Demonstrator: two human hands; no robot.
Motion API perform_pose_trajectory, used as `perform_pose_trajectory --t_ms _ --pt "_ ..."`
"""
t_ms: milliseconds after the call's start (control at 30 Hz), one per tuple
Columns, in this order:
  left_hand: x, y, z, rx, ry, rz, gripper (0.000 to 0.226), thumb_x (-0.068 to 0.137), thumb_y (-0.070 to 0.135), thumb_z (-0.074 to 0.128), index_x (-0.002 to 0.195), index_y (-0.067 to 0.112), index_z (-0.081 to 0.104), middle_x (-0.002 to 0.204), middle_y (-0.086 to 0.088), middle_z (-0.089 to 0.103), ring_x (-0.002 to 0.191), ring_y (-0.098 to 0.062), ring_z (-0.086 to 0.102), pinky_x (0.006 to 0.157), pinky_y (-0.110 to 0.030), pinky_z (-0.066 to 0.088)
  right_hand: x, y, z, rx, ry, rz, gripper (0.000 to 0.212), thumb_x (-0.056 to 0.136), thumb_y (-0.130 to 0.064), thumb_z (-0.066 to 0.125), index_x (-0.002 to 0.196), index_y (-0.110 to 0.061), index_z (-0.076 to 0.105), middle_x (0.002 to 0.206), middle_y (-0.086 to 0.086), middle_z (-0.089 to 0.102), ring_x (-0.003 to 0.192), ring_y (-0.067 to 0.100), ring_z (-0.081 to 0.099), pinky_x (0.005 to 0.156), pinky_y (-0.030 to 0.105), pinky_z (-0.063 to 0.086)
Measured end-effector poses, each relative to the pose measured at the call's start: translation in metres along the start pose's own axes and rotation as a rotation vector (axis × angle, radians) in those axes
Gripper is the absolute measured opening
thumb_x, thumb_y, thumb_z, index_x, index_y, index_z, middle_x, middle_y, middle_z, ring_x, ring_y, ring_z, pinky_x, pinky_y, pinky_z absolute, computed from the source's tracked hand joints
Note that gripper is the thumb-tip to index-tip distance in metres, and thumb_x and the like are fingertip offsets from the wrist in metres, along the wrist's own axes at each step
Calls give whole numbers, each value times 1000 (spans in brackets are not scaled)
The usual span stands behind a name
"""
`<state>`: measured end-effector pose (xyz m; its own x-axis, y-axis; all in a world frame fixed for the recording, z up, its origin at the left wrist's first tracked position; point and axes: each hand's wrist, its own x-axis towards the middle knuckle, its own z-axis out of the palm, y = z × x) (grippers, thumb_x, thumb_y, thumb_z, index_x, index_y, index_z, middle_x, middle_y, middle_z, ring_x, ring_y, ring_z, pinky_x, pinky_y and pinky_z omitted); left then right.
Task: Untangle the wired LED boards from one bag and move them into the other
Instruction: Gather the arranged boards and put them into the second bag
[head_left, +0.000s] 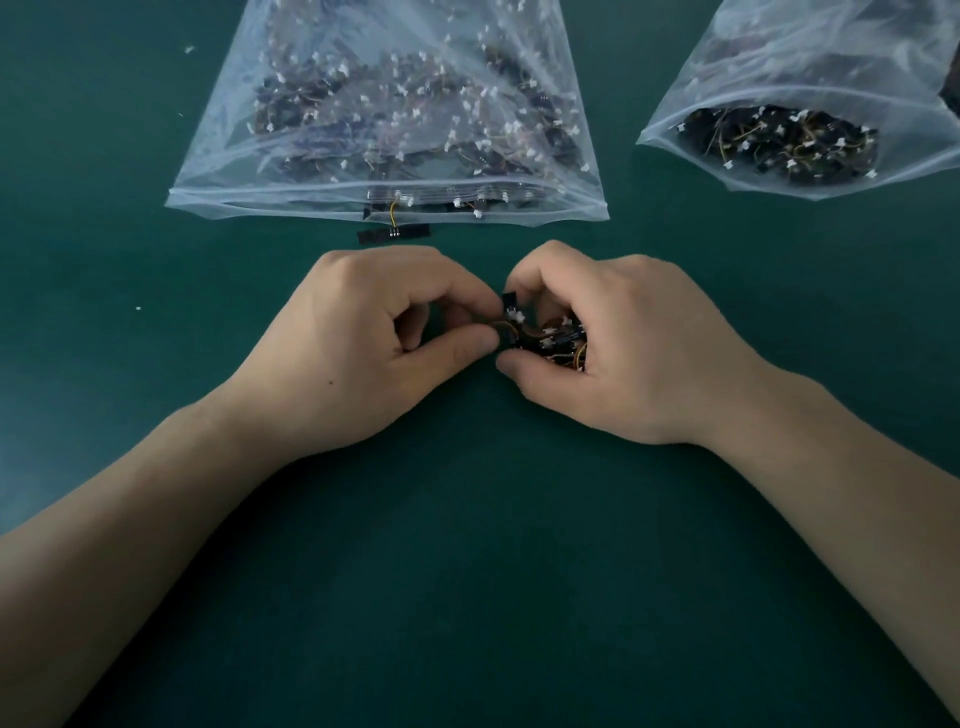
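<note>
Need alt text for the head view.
Two hands untangle a clump of wired LED boards over a green table: the right hand holds the clump, the left hand pinches a wire at its edge. Beyond lie two clear bags of boards, the centre bag and the right bag; a loose board lies at the centre bag's mouth.

Left hand: my left hand (363, 338) pinches a wire (501, 326) at centre frame.
Right hand: my right hand (623, 343) grips the tangled boards (553, 340) beside it.
Bags: big bag (234, 201) upper centre, open bag (685, 130) upper right.
</note>
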<state>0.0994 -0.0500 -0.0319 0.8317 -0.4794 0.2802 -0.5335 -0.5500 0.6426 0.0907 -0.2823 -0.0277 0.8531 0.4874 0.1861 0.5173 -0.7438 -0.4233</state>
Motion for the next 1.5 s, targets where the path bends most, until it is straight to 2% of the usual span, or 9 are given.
perform_pose_trajectory --t_ms 200,467,667,900,1000,1100,1233,1400,1500 --pt "-2 -3 1 35 -41 16 22 93 36 70 115 36 72 93 25 64 72 -19 55 63 -31 47 2 2 -1 -56 61 -19 27 89 -45 65 93 -19 66 84 -10 58 74 17 53 59 40 49" --pt "-2 -6 1 43 -69 24 20 94 36 67 113 32 73 97 17 66 73 -20 55 65 -39 48 0 2 -3 -174 49 -110 24 96 -28 62 81 -10 58 69 -1 51 56 31 48 48 38 37" --pt "-3 -5 0 52 -70 15 18 94 36 67 111 34 73 99 15 66 74 -19 57 67 -38 50 2 22 -12 -188 118 100 29 96 -28 64 77 -12 50 72 -3 46 61 29 49 52 35 32" --pt "-4 -5 0 65 -77 6 16 94 38 66 109 35 72 103 15 66 74 -20 57 65 -32 48 0 47 -18 -319 294 475 25 100 -31 58 88 -10 54 152 14 44 71 34 49 65 37 39" --pt "-4 -5 1 68 -81 7 16 94 39 66 109 37 72 103 16 65 75 -20 57 65 -28 46 5 48 -18 -327 262 543 36 98 -31 54 71 -17 35 116 20 60 66 36 45 61 36 30" --pt "-4 -5 1 69 -83 4 16 94 39 66 109 37 72 103 16 65 74 -19 57 64 -27 45 5 50 -21 -302 249 578 39 96 -31 55 69 -14 34 70 5 45 57 28 41 51 35 22" --pt "-4 -5 0 59 -88 1 16 94 39 67 109 37 72 103 17 65 73 -19 56 64 -30 47 2 48 -21 -326 233 541 37 99 -32 54 71 -15 35 74 5 47 62 33 44 56 37 28" --pt "-3 -5 0 64 -91 6 16 94 40 66 109 38 72 105 15 65 74 -19 57 65 -32 49 2 50 -20 -312 258 543 30 99 -33 54 79 -17 38 142 19 52 76 40 51 63 36 36" --pt "-4 -6 0 64 -93 4 16 94 40 66 109 38 72 105 15 65 73 -20 57 64 -32 49 6 53 -23 -331 207 558 34 96 -33 51 72 -16 35 87 11 55 69 37 51 55 36 27"
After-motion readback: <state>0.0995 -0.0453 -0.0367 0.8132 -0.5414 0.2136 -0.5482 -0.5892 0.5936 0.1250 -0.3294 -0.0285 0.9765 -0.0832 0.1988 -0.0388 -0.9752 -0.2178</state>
